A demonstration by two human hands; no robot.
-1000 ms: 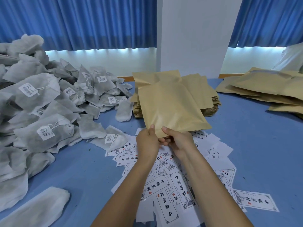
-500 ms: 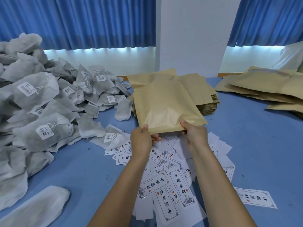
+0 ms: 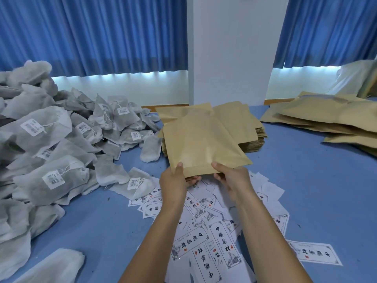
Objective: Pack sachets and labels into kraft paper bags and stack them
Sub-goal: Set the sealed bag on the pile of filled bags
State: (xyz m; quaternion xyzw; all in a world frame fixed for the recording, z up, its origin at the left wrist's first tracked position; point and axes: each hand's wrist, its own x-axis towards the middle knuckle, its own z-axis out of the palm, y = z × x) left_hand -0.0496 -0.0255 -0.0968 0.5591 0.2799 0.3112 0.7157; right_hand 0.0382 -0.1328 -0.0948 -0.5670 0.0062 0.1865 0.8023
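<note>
A big heap of grey sachets (image 3: pixel 51 152) fills the left of the table (image 3: pixel 306 201), from about eight to ten o'clock of the hands. Many carry small white barcode tags on strings. One lone sachet (image 3: pixel 150 149) lies at the heap's edge, just beside a stack of empty bags (image 3: pixel 247 129).

Toward six o'clock, under and around the forearms, printed labels (image 3: pixel 206 240) lie scattered and overlapping on the blue tabletop.

The left hand (image 3: pixel 174 185) pinches the near edge of a paper bag (image 3: pixel 201 141), thumb on top and fingers beneath. The right hand (image 3: pixel 233 179) clamps the same edge a little further along, thumb on top and fingers tucked under. The bag is held off the table and tilted, with its far end pointing to twelve o'clock. It sits above the labels and in front of the stack of empty bags.

A single label (image 3: pixel 314 253) lies apart at four o'clock. At about two o'clock, well apart from the hands, lies a loose pile of plumper bags (image 3: pixel 330 119).

Behind everything hang blue curtains (image 3: pixel 91 37), with a white pillar (image 3: pixel 230 48) at twelve o'clock.
</note>
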